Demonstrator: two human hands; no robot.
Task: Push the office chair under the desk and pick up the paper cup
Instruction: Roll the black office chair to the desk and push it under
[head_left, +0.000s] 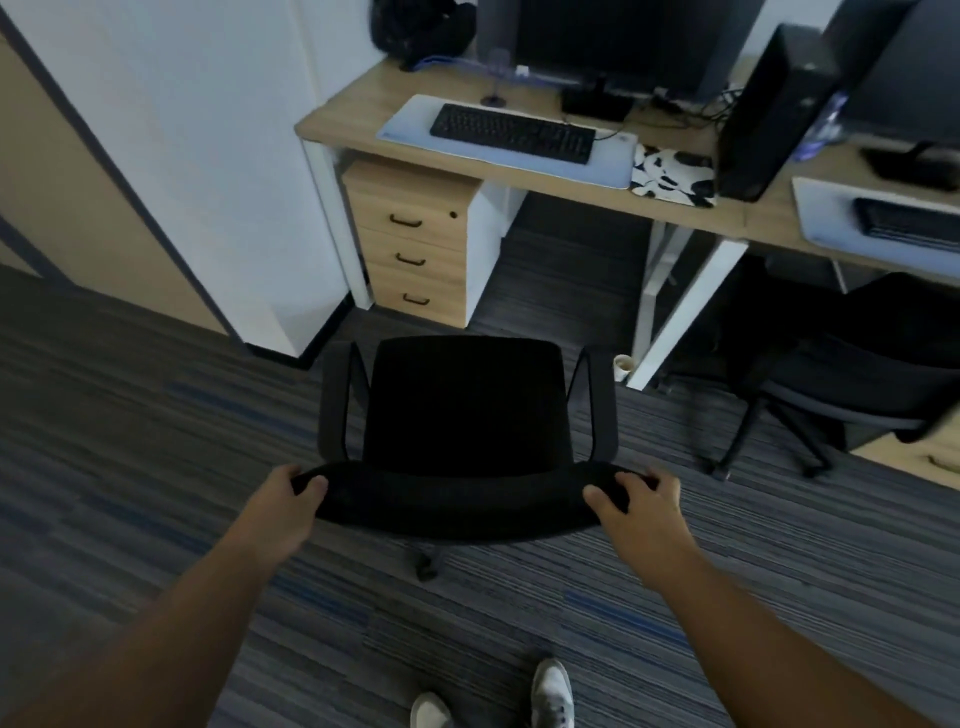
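Note:
A black office chair (462, 410) with armrests stands on the carpet, its seat facing the wooden desk (363, 111), well short of the gap under it. My left hand (285, 506) grips the left end of the backrest's top edge. My right hand (641, 506) grips the right end of that edge. A small white paper cup (622, 367) stands on the floor beside the desk's white leg, just right of the chair's right armrest.
A wooden drawer unit (415, 244) sits under the desk's left side. A keyboard (511, 132), monitor and black computer tower (774, 111) are on the desk. A second black chair (841, 384) stands at the right. A white wall corner (270, 312) is to the left.

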